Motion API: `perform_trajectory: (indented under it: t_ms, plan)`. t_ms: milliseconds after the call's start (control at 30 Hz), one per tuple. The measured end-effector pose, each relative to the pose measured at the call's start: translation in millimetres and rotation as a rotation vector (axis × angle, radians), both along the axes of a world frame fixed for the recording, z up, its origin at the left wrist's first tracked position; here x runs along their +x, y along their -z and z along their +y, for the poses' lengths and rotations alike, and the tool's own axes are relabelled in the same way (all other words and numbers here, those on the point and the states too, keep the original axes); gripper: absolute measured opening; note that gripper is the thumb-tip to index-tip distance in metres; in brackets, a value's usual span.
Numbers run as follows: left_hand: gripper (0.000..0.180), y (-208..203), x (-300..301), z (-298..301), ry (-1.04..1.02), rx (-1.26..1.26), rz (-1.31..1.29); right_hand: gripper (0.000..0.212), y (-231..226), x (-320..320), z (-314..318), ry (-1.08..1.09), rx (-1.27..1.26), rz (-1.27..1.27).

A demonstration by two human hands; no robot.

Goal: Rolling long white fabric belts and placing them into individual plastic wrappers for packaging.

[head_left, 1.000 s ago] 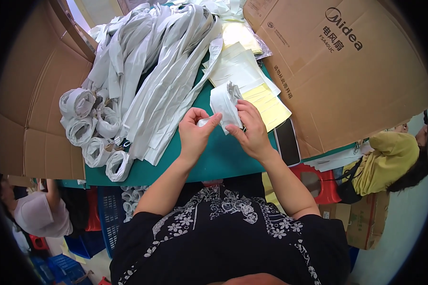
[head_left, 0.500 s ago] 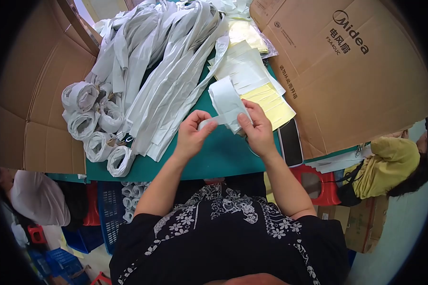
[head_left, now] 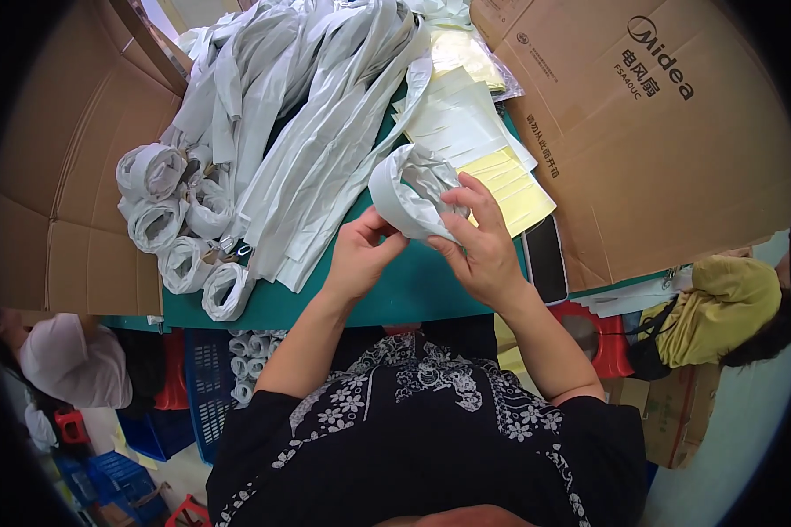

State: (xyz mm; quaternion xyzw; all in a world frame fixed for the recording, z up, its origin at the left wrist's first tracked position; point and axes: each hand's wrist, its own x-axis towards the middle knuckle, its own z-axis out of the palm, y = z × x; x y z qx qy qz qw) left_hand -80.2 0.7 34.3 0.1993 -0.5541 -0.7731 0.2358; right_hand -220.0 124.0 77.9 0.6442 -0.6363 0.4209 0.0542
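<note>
A loose roll of pale grey-white strip point(head_left: 390, 204) is held up over the green table, its open ring tipped so that the hollow inside shows. My right hand point(head_left: 487, 248) grips its right side, thumb low and fingers spread along the edge. My left hand point(head_left: 365, 253) is closed at the roll's lower left, fingertips pinched against the band; what lies between them is partly hidden. Left of my hands, long flat strips of the same material point(head_left: 308, 176) lie in a big heap. Several finished-looking rolls point(head_left: 227, 292) are stacked at the heap's left end, with small metal clips among them.
Pale and yellow slit sheets point(head_left: 510, 189) lie right of the roll, beside a dark phone-like slab point(head_left: 545, 261). Large cardboard flaps point(head_left: 642, 158) wall the table's right and left sides. A blue crate point(head_left: 209, 386) stands below the table edge. Other people sit at both sides.
The roll has turned from edge-on to showing its open ring. My right hand has shifted its fingers along it, and the left has moved from the strip's tail to the roll's underside.
</note>
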Motion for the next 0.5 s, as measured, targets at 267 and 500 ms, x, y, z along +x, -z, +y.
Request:
perform_trajectory:
  t_ms: [267, 500]
  plan:
    - [0.066, 19.1, 4.0, 6.4, 0.195, 0.389, 0.317, 0.027, -10.9, 3.8, -3.7, -0.189, 0.109, 0.075]
    - [0.07, 10.1, 9.1, -12.2, 0.306, 0.24, 0.228, 0.035, -8.2, 13.5, -9.7, -0.221, 0.076, -0.205]
